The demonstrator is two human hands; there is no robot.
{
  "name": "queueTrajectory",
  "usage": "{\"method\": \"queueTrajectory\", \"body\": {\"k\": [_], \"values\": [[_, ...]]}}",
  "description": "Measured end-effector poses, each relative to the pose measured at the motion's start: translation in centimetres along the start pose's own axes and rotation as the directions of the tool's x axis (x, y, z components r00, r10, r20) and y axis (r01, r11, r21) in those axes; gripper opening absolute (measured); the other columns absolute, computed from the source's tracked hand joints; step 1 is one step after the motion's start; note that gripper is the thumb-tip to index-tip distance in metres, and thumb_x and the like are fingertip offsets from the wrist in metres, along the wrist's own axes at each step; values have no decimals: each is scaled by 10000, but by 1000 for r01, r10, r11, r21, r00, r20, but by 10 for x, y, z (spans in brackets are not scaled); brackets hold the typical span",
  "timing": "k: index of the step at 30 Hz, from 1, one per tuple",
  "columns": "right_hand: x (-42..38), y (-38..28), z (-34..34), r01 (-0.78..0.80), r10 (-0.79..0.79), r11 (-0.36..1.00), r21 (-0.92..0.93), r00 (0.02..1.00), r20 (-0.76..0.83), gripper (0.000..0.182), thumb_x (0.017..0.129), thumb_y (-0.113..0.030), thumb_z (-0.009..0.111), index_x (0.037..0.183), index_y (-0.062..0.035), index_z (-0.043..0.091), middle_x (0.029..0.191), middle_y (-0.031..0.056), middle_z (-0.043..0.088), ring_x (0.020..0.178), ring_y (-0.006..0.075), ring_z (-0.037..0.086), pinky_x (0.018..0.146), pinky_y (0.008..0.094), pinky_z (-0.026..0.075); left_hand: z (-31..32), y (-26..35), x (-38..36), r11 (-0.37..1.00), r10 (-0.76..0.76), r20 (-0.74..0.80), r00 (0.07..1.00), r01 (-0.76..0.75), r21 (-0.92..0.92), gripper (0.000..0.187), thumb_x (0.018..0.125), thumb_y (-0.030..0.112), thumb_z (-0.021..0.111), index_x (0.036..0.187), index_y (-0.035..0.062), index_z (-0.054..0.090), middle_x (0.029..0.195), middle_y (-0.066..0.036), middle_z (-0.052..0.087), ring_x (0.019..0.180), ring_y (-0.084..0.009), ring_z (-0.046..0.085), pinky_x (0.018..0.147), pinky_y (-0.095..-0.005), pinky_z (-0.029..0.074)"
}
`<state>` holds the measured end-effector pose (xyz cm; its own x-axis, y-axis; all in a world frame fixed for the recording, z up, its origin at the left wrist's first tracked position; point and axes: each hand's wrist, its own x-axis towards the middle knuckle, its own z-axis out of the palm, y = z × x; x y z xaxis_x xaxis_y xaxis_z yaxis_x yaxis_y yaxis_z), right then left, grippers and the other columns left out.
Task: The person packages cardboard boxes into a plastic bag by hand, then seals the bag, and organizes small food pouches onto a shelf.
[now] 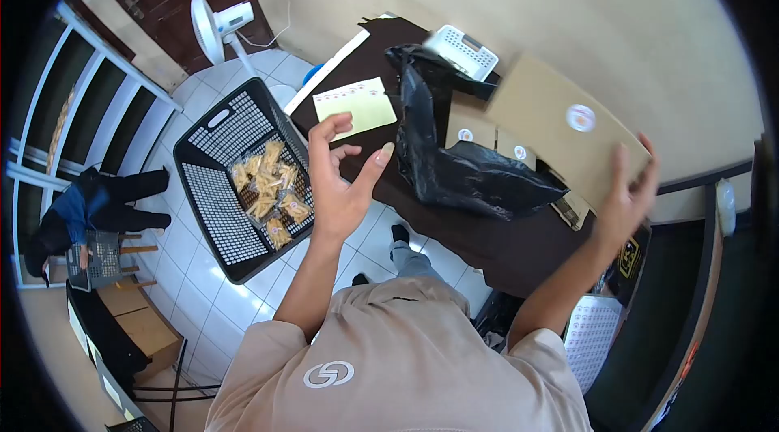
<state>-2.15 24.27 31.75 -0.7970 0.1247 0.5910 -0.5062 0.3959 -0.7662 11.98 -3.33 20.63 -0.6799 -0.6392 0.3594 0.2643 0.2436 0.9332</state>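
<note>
My right hand (pixel 629 197) grips the near right end of a flat brown cardboard box (pixel 544 111) with a round white sticker on it. The box is tilted above the dark-covered table. Beneath it, several more brown boxes (pixel 475 125) with similar stickers show partly inside a crumpled black plastic bag (pixel 438 160). My left hand (pixel 345 176) is raised with nothing in it, fingers apart and slightly curled. Just beyond its fingertips lies a pale yellow sheet of stickers (pixel 369 111) on the table.
A black plastic basket (pixel 213 217) holding several clear packs of yellowish snacks (pixel 268 180) stands on the left. On the table's far side is a white basket (pixel 462 51). A fan (pixel 219 26) stands near the door. Another person (pixel 89 205) sits far left.
</note>
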Motion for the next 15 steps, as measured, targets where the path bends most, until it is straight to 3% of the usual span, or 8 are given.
{"method": "queueTrajectory", "body": {"k": [2,4,5,7,8,10,13,15], "values": [[12,25,22,-9,30,993,-115,983,180,352,878,-131,673,1179,21,569,1061,121,613,967,165,569,874,283,446,20,-4,14,999,-21,7,1000,20,43,700,763,154,786,1328,34,390,1294,-151,450,1180,-233,469,865,-341,449],[17,61,41,-50,78,994,-94,940,331,354,869,-134,679,1169,22,575,1013,105,623,927,156,571,841,279,451,40,-11,28,993,-90,43,995,86,85,871,701,250,841,1372,39,327,1357,-194,428,1208,-276,458,884,-371,444],[16,68,49,-122,152,987,-107,921,359,357,868,-146,680,1173,8,577,993,110,634,917,150,579,828,285,463,51,-14,31,984,-19,16,1000,16,178,743,747,210,810,1333,20,394,1161,-166,570,1018,-207,565,780,-313,473],[17,93,62,-155,198,979,-135,888,415,384,860,-168,690,1185,-3,569,968,125,648,888,158,600,803,296,480,58,-22,36,953,-301,196,933,304,20,465,828,136,737,1211,-2,513,915,-78,638,764,-102,573,644,-238,455],[18,97,66,-215,262,964,-155,864,430,397,854,-175,696,1187,-6,561,953,136,655,867,167,615,785,304,490,61,-22,38,952,-303,191,933,304,25,465,828,136,737,1211,-2,513,915,-78,638,764,-102,573,644,-238,455],[19,105,74,-296,356,934,-199,818,451,436,835,-201,713,1187,-10,539,912,167,670,819,206,653,750,335,510,64,-21,34,969,-228,220,948,242,-40,210,881,62,664,1062,-10,586,764,-3,622,631,-30,505,567,-189,411],[22,119,78,-280,422,893,-351,789,446,443,835,-223,708,1182,-10,533,915,198,670,830,234,667,748,349,513,57,-25,32,964,-215,294,931,250,-90,143,892,42,644,1016,-5,591,824,1,628,693,-29,523,599,-190,415],[23,137,75,-263,437,882,-391,768,469,464,834,-244,704,1186,0,525,976,232,662,901,303,669,799,382,508,59,-15,33,960,-212,300,930,256,-115,135,891,27,637,1013,-3,588,838,1,624,726,-32,534,620,-194,418]]}}
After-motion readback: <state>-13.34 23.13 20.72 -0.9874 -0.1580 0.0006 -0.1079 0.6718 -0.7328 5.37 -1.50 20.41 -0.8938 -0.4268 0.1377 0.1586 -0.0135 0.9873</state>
